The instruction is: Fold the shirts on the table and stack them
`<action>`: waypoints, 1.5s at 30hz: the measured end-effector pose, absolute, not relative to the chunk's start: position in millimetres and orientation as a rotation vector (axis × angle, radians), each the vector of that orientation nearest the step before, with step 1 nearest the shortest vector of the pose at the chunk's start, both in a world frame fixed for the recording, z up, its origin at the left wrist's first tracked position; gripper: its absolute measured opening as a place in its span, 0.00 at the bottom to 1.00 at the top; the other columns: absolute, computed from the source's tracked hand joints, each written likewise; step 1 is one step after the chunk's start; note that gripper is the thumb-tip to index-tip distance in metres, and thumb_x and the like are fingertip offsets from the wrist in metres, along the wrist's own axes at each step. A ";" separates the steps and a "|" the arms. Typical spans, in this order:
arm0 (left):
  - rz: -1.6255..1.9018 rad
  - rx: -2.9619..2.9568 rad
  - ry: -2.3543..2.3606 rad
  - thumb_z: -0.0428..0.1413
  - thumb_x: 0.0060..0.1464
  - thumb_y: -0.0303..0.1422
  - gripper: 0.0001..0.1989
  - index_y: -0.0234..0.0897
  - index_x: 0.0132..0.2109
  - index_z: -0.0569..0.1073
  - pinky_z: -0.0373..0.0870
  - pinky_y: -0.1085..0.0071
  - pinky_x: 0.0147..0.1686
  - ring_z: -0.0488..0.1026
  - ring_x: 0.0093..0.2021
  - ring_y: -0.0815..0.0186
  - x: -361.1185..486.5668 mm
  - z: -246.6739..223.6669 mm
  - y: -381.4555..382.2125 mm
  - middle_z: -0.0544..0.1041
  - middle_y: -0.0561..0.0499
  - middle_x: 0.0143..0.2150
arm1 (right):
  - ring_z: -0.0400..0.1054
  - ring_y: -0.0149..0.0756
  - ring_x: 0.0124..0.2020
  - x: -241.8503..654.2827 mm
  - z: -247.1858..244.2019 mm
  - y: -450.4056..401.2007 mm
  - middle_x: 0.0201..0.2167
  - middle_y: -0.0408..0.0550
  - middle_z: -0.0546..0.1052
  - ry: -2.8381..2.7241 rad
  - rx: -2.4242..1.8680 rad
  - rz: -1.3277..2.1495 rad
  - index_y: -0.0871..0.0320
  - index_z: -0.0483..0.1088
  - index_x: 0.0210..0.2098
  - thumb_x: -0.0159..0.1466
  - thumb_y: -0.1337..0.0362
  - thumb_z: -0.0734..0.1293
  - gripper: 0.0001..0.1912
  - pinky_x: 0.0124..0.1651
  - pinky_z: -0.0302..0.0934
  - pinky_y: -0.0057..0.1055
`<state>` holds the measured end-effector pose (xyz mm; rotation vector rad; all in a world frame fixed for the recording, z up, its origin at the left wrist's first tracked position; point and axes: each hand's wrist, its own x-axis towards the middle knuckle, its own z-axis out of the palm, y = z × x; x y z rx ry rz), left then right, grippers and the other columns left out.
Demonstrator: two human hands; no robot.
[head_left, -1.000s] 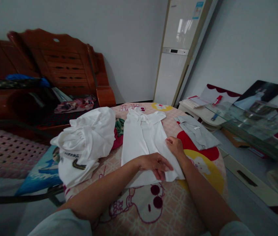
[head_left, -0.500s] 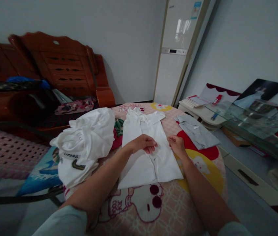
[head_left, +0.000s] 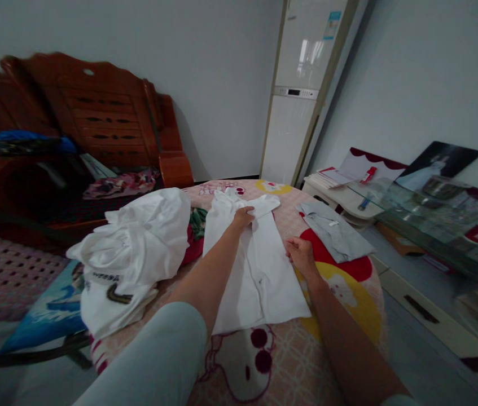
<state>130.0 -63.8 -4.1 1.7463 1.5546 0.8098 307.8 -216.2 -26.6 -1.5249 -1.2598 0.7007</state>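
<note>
A white shirt [head_left: 239,282] lies flat on the round table, its sides folded in and its collar end away from me. Just below the collar, my left hand [head_left: 244,217] presses on the shirt with its fingers drawn together on the fabric. My right hand [head_left: 301,255] is closed at the shirt's right edge, fingers curled in a pinch on the cloth there. To the left sits a rumpled heap of white clothing [head_left: 141,237] with dark print on it. A folded grey garment [head_left: 336,232] lies on the right of the table.
A patterned pink cloth [head_left: 298,361] covers the table. Wooden furniture [head_left: 95,118] stands at back left, and a tall white air conditioner [head_left: 292,129] in the corner. On the right is a glass-topped cabinet [head_left: 429,220]; a woven pink chair [head_left: 10,276] is at left.
My left hand has moved away from me, from the shirt's middle up toward its collar. The right hand stays at the right edge. The view has shifted slightly.
</note>
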 end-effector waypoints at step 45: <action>-0.165 2.305 1.993 0.48 0.62 0.47 0.26 0.27 0.48 0.77 0.70 0.61 0.47 0.76 0.49 0.50 -12.7 14.4 -245.8 0.79 0.32 0.45 | 0.67 0.35 0.25 314.8 -43.4 -210.2 0.21 0.46 0.75 -1.635 -1.632 0.257 0.59 0.77 0.29 0.57 0.59 0.61 0.14 0.31 0.57 0.29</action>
